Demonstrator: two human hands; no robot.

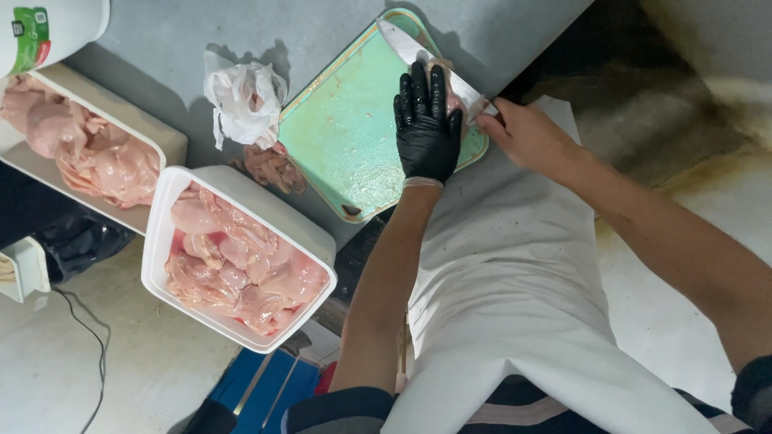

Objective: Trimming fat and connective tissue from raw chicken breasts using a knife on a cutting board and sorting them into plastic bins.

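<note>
On the grey counter (pixel 161 56) across the top of the frame, the left hand (pixel 426 128), in a black glove, reaches up from the lower middle and lies flat with fingers straight, pressing a piece of meat (pixel 457 103) onto the green board (pixel 354 120), while the bare right hand (pixel 523 133) comes in from the lower right clenched on the handle of a knife (pixel 418 52) whose blade slants to the board's upper edge. The meat is mostly hidden under glove and blade, and the handle is buried in the fist. At left, two white tubs (pixel 241 189) (pixel 104 100) hold pale raw chicken, the upper-left one cut off by the frame edge, with a crumpled white bag (pixel 241 100) between tubs and board.
</note>
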